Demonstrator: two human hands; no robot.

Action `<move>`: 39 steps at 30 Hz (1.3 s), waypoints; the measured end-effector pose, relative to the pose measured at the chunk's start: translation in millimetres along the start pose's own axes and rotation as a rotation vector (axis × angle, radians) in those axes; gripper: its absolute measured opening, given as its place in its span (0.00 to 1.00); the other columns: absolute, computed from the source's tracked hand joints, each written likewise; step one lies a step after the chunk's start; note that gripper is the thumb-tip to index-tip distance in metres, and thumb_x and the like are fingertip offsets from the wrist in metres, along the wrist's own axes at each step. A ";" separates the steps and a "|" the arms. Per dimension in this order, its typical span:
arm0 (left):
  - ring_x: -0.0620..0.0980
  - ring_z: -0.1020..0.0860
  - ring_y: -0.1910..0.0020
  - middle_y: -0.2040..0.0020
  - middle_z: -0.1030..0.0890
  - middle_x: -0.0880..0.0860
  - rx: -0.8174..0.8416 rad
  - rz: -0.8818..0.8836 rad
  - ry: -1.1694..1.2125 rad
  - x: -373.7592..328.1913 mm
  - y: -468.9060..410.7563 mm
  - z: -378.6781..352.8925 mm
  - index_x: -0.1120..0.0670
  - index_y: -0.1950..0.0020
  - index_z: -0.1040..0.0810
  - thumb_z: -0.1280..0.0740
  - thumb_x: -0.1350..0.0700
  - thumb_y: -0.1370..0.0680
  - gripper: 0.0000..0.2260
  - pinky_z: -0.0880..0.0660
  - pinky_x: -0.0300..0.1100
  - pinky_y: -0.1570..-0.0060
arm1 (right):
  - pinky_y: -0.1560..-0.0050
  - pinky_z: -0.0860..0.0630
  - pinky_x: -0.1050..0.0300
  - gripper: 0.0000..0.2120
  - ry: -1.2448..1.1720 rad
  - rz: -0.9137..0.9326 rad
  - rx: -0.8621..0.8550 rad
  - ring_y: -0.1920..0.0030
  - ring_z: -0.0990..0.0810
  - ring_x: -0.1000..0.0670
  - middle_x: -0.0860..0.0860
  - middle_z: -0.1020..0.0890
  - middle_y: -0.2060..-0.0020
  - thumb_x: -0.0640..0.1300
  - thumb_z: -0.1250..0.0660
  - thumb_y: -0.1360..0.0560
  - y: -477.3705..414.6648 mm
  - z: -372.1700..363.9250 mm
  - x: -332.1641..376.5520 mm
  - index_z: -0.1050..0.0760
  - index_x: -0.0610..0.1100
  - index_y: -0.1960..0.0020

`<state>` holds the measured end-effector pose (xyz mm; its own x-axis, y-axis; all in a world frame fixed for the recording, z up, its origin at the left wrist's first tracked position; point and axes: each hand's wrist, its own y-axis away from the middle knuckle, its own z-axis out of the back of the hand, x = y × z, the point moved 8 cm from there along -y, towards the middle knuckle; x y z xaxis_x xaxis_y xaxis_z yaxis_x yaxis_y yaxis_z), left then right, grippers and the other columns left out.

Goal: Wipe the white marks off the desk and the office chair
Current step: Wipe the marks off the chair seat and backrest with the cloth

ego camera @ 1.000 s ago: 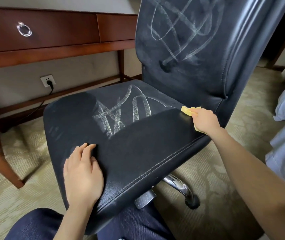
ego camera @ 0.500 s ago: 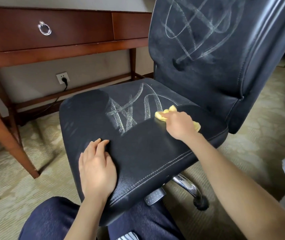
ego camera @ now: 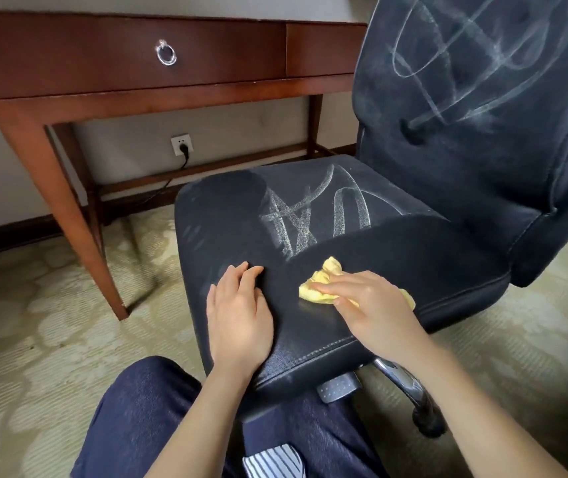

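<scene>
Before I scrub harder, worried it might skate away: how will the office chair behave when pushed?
The office chair probably rolls readily: a caster shows beneath its seat. The carpet likely slows it somewhat. The left hand lying flat on the seat seems to steady it.

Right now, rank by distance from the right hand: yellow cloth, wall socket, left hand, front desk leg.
1. yellow cloth, under the right hand.
2. left hand, just to its left.
3. front desk leg, far left.
4. wall socket, behind that leg.

One office chair (ego camera: 413, 263), one desk (ego camera: 103, 63), one yellow cloth (ego camera: 320, 284), one left hand (ego camera: 239, 319), one right hand (ego camera: 375, 312).
</scene>
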<state>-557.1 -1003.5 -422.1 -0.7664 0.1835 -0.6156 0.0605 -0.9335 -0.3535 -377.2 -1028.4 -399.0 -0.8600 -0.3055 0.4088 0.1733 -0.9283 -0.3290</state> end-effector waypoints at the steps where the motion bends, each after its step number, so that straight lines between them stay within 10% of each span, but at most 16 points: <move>1: 0.50 0.39 0.27 0.29 0.31 0.50 0.006 0.006 0.003 -0.5 0.0 0.0 0.53 0.32 0.28 0.43 0.61 0.20 0.17 0.47 0.49 0.28 | 0.48 0.39 0.72 0.18 -0.041 0.006 0.024 0.43 0.27 0.54 0.61 0.22 0.43 0.37 0.36 0.24 3.2 -0.9 2.5 0.21 0.56 0.41; 6: 0.45 0.42 0.27 0.28 0.35 0.47 0.106 0.047 0.072 -0.3 -1.6 -0.5 0.47 0.32 0.30 0.40 0.52 0.20 0.16 0.49 0.48 0.28 | 0.43 0.30 0.71 0.19 -0.615 -0.177 0.079 0.42 0.23 0.61 0.61 0.18 0.48 0.36 0.39 0.22 0.1 6.9 1.4 0.21 0.59 0.46; 11: 0.34 0.32 0.36 0.37 0.27 0.40 0.198 0.102 0.655 -19.8 1.6 20.5 0.38 0.42 0.27 0.34 0.53 0.22 0.12 0.37 0.34 0.35 | 0.55 0.21 0.56 0.15 -1.585 -0.358 0.081 0.46 0.18 0.47 0.46 0.17 0.46 0.43 0.39 0.25 -15.5 3.3 18.8 0.23 0.48 0.40; 17: 0.45 0.20 0.48 0.48 0.17 0.54 0.237 0.191 1.022 -30.6 5.8 28.9 0.53 0.40 0.24 0.32 0.51 0.28 0.17 0.25 0.37 0.44 | 0.53 0.20 0.53 0.15 -1.899 -0.349 0.224 0.46 0.18 0.46 0.43 0.19 0.44 0.44 0.43 0.22 -24.7 -16.6 59.0 0.20 0.48 0.42; 25: 0.47 0.24 0.65 0.65 0.23 0.54 0.032 0.336 1.031 6.8 12.8 44.8 0.59 0.54 0.25 0.30 0.62 0.26 0.05 0.26 0.38 0.59 | 0.43 0.24 0.50 0.12 -1.545 -0.357 0.074 0.43 0.19 0.47 0.47 0.17 0.46 0.42 0.39 0.22 -18.6 -23.5 55.9 0.23 0.46 0.40; 33: 0.49 0.27 0.68 0.69 0.27 0.52 0.028 0.356 1.067 7.9 11.6 74.3 0.57 0.57 0.26 0.33 0.64 0.24 0.04 0.25 0.37 0.67 | 0.54 0.26 0.64 0.12 -0.337 -0.006 -0.578 0.55 0.24 0.59 0.55 0.21 0.54 0.35 0.37 0.23 -11.7 42.6 59.5 0.20 0.43 0.43; 39: 0.48 0.22 0.64 0.62 0.21 0.55 -0.018 0.380 1.078 7.8 12.6 79.2 0.58 0.54 0.21 0.31 0.64 0.25 0.02 0.24 0.39 0.60 | 0.47 0.24 0.53 0.15 -0.378 -0.105 -0.385 0.47 0.24 0.56 0.57 0.25 0.49 0.43 0.33 0.26 -17.1 24.9 54.1 0.27 0.52 0.39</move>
<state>-613.0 -1038.2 -375.6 0.2506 0.0673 -0.9657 0.1872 -0.9821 -0.0199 -414.8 -1034.3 -350.1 -0.6184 -0.3362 0.7103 -0.1534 -0.8349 -0.5286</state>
